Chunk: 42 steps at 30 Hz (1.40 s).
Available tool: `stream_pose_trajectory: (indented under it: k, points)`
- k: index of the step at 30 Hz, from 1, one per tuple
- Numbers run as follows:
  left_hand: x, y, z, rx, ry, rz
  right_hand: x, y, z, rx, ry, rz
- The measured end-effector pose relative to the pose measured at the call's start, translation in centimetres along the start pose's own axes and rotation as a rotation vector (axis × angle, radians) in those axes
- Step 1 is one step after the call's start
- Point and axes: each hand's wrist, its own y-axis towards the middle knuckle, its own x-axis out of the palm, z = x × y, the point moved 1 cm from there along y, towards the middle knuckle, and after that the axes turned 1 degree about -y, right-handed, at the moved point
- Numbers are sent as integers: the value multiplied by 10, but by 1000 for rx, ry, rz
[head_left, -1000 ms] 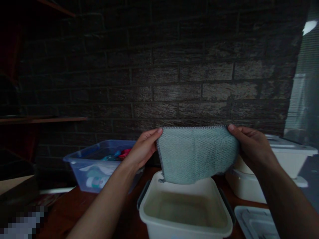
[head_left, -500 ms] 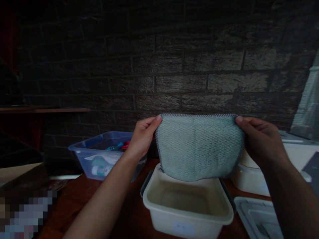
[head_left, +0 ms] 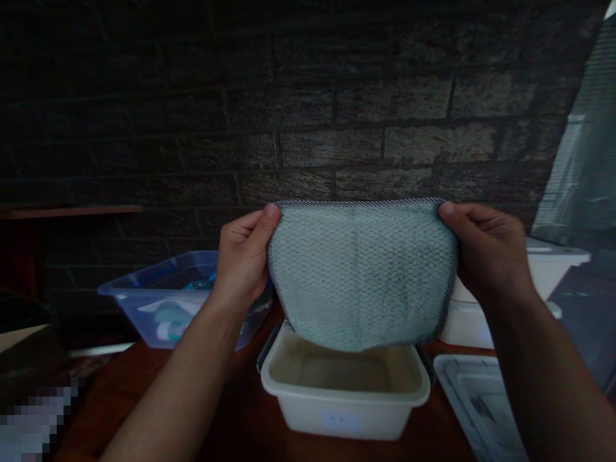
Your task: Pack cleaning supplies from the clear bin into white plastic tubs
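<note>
A pale green textured cleaning cloth (head_left: 360,276) with a dark-and-white checked edging hangs stretched between my hands. My left hand (head_left: 245,253) pinches its upper left corner, thumb on the near side. At the upper right corner, my right hand (head_left: 491,250) grips in the same way. Just below the cloth stands a cream plastic bin (head_left: 346,410) with grey side handles and a small label on its front; the part of its inside that shows holds nothing. The cloth's lower edge hides the bin's far rim.
On the left stands a clear blue tub (head_left: 139,308) with a bottle and other items inside. A grey-white lid (head_left: 481,404) lies right of the bin. Lidded cream boxes (head_left: 469,324) are stacked behind it. A dark brick wall (head_left: 308,102) rises behind the brown table (head_left: 240,410).
Both hands have lifted the cloth and brought it nearer, spreading it wider so that its full rounded shape shows. The camera view has shifted slightly too.
</note>
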Motion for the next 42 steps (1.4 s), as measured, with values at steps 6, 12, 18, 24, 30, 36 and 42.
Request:
stream_pose_trajectory:
  k: [6,12,18,24,30,36,42]
  points:
    - [0,-3,11,-73,-6,-7,1,2,3,-33,-10,-53]
    - [3,-5,23,-139,-73,-43,1,3,3,-15,-3,-42]
    - [11,-14,25,-177,-121,-75,-9,6,6,7,-77,74]
    - [10,-16,22,-199,-104,-175,-13,8,15,8,-141,184]
    - [10,-15,22,-202,-116,-207,-12,6,15,5,-155,199]
    - [9,-13,18,-179,-123,-191,-10,6,14,-11,-157,191]
    - [10,-12,18,-188,-113,-194,-11,6,14,-28,-188,159]
